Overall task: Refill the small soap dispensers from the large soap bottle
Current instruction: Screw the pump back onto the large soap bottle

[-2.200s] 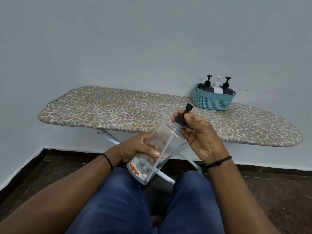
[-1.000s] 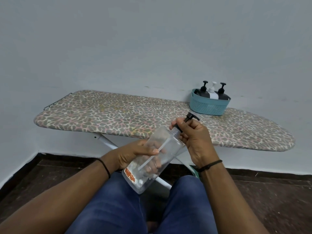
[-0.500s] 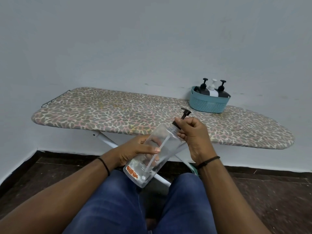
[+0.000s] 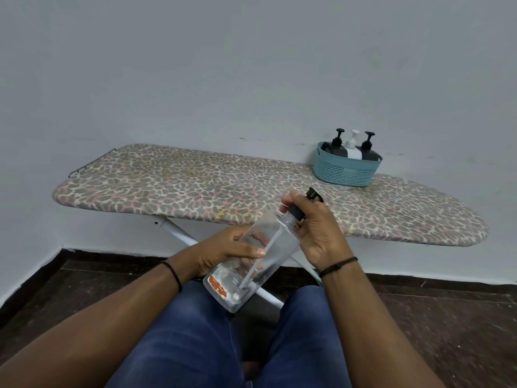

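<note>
Left hand [image 4: 223,252] wraps around the body of the large soap bottle [image 4: 260,254], thumb lying along the near face, fingers curled behind and showing through the clear plastic. Right hand [image 4: 316,229] is up at the neck, fingers and thumb closed on the black pump cap [image 4: 296,213], with the pump's nozzle head poking out above the knuckles. The bottle is tilted, base low toward the lap, neck pointing up and right toward the board, and it hangs in the air between the knees, touching nothing but the two hands. A dip tube runs down through it to the bottom corner; a torn orange label sits near the base. There looks to be very little liquid inside, though through clear plastic that is hard to call. Behind it, the ironing board [image 4: 195,189] with its leopard-print cover stretches across against the pale wall. At its far right end stands a teal basket [image 4: 345,172], well apart from the bottle, and inside it three small soap dispensers [image 4: 353,148] stand upright, two black flanking one white. Blue jeans below, dark floor under the board.
</note>
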